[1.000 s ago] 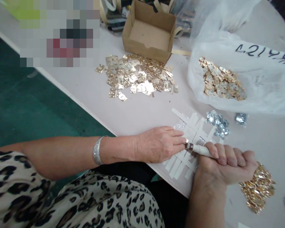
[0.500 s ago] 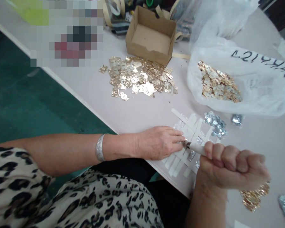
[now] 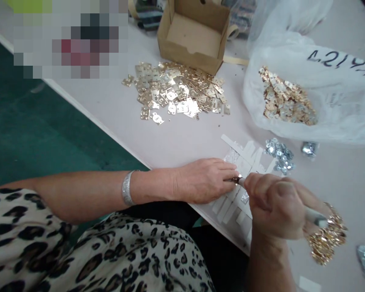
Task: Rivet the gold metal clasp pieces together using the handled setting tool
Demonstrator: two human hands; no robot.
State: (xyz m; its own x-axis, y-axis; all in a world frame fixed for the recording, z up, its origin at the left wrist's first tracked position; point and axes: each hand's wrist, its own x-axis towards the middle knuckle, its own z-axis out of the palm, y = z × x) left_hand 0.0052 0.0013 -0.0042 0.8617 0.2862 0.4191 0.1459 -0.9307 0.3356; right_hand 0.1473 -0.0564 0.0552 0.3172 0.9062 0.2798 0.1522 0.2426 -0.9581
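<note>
open table [image 3: 176,144] beyond the left hand [image 3: 203,180] — plastic bag [image 3: 292,121] blocks the right

On the white plastic bag [image 3: 340,105] at two o'clock stands a dark handwritten marking [image 3: 337,59], upside down (I can read only some digits, perhaps 4, 2, 1).

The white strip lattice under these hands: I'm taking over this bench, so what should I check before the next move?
Right hand on the white-handled tool: ok, gripped.
Left hand at the white strips: ok, fingertips at their edge, beside the tool's metal tip.
What the metal tip touches: cannot tell, too small.
Gold plates: ok, inside the plastic bag.
Silver discs: ok, piled on the table beside the strips.
</note>
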